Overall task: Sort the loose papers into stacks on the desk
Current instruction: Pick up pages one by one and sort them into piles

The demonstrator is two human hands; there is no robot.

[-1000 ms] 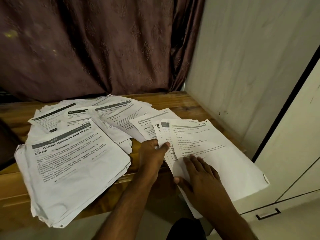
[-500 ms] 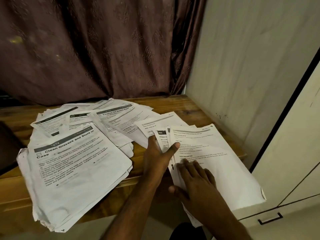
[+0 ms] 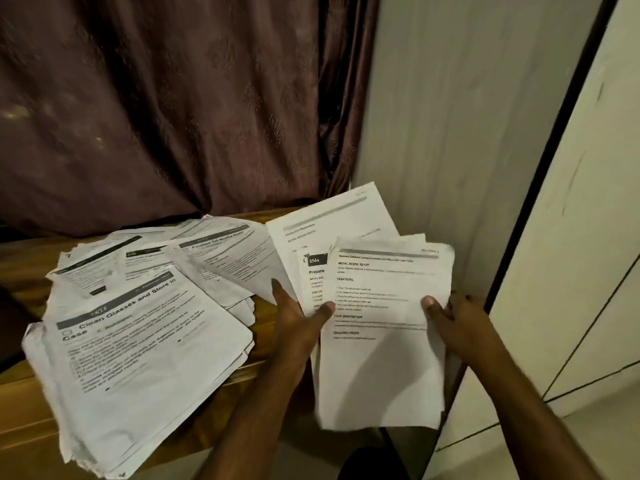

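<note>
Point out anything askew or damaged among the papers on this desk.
The big stack headed "Clean Glasses and Store in Case" lies skewed and overhangs the desk front edge, its left edges crumpled and frayed. Behind it, loose sheets are fanned at mixed angles rather than squared up.

Dim indoor lighting. White papers are the brightest area; the curtain behind them is dark and motion-blurred. Fine print is unreadable; straight edges bow.

Dark patterned curtain hangs behind; pale wall beside white cabinet door.
</note>
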